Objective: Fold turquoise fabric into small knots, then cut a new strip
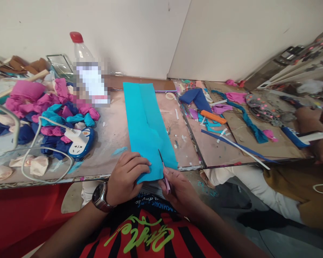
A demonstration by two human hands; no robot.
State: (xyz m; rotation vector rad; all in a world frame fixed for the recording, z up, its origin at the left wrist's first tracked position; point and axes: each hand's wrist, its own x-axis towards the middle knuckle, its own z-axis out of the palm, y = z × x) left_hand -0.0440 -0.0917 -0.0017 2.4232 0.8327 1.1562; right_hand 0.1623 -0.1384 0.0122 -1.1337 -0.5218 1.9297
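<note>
A long turquoise sheet (142, 122) lies lengthwise on the table, its near end reaching the front edge. My left hand (127, 175) is closed on the sheet's near left corner, fingers on top and thumb at the edge. In my right hand (174, 184) is a pair of scissors (165, 180) with pink handles. The dark blade points away from me and rests over the near part of the sheet, where a cut edge runs up from the front. Part of the blades is hidden by the sheet.
Pink, blue and turquoise cloth bundles (29, 98) and a blue power strip (82, 145) with a cable lie left. A capped bottle (82, 50) stands behind them. Strips, an orange-handled tool (213, 116) and cardboard (242, 132) are right. Another person's arm (317, 143) shows at far right.
</note>
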